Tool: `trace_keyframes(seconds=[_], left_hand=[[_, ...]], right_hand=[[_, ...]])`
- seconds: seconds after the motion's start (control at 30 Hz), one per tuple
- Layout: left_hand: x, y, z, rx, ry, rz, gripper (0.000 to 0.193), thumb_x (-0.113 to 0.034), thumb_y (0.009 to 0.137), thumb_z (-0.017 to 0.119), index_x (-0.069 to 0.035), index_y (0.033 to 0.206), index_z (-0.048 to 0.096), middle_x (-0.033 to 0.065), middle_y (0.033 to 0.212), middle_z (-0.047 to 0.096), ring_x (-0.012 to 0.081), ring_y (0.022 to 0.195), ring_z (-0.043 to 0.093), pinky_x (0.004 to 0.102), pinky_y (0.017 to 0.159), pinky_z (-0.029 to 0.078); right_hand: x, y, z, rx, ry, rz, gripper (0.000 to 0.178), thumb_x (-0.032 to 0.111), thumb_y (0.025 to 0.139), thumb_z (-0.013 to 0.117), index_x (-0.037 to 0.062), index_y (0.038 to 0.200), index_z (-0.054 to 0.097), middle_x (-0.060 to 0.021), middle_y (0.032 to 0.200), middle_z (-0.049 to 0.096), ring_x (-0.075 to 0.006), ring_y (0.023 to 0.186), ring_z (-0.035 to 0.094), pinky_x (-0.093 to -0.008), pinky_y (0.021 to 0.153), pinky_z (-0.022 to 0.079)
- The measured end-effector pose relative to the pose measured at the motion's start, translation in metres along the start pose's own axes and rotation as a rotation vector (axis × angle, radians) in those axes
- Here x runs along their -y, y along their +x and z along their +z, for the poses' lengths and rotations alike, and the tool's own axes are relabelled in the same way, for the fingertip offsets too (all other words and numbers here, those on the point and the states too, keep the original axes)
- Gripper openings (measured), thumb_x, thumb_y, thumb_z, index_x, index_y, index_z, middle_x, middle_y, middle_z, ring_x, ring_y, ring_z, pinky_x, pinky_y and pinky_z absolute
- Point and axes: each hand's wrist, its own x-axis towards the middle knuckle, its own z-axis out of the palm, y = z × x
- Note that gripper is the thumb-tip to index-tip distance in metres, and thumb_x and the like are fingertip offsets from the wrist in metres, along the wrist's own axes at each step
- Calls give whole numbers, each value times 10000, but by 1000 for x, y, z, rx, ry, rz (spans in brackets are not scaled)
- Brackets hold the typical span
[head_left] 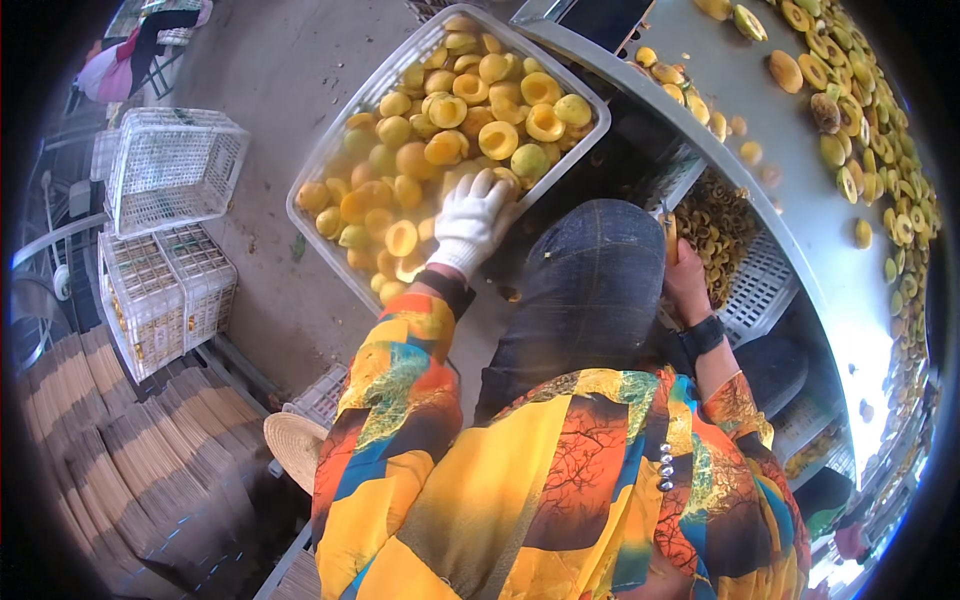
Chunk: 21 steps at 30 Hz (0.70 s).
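My left hand (472,220), in a white knitted glove, reaches into a large white plastic crate (541,56) heaped with halved yellow fruit (447,110) that looks like peaches or apricots. Its fingers are stretched out over the fruit, with no piece clearly gripped. Beside my right knee, my bare right hand (686,284) is closed around a small tool with an orange-yellow handle (670,238). A short metal tip shows at the tool's upper end; its exact kind is unclear. Below that hand sits a crate of brownish fruit scraps (712,230).
A curved metal table (705,65) bends along the right, bearing many fruit halves (855,120). White crates (170,170) are stacked on the left above bundled flat cardboard (160,440). A straw hat (293,450) lies near my left elbow. Another person (115,70) is at the upper left.
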Motion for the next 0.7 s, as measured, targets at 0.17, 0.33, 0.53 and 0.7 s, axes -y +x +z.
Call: trace_keyframes(seconds=[0.17, 0.33, 0.53, 0.7], left_hand=[[35, 38, 37, -209, 279, -31, 276, -293, 834, 562, -113, 1038, 519, 169, 1139, 498, 356, 1025, 479, 481, 861, 385], [18, 28, 47, -92, 84, -174, 304, -325, 834, 557, -77, 1004, 509, 197, 1063, 491, 378, 995, 483, 477, 777, 445], [35, 47, 67, 68, 278, -266, 295, -268, 782, 571, -84, 1007, 520, 185, 1038, 499, 361, 963, 494, 448, 805, 424], [29, 16, 70, -108, 70, -69, 287, -337, 814, 565, -92, 962, 542, 171, 972, 515, 377, 972, 488, 474, 848, 397]], right_hand=[[6, -1, 5, 9, -34, -42, 268, 245, 857, 600, -7, 824, 513, -249, 753, 573, -402, 685, 564, -415, 609, 449], [1, 3, 1, -2, -63, -25, 290, 264, 854, 604, -11, 827, 516, -255, 775, 578, -415, 716, 566, -425, 621, 449], [0, 7, 2, 21, -46, 23, 295, 272, 851, 608, -5, 856, 505, -258, 785, 577, -424, 730, 563, -421, 626, 452], [-11, 4, 9, 19, 4, -73, 275, 253, 843, 605, -3, 851, 504, -268, 790, 569, -453, 758, 551, -431, 628, 453]])
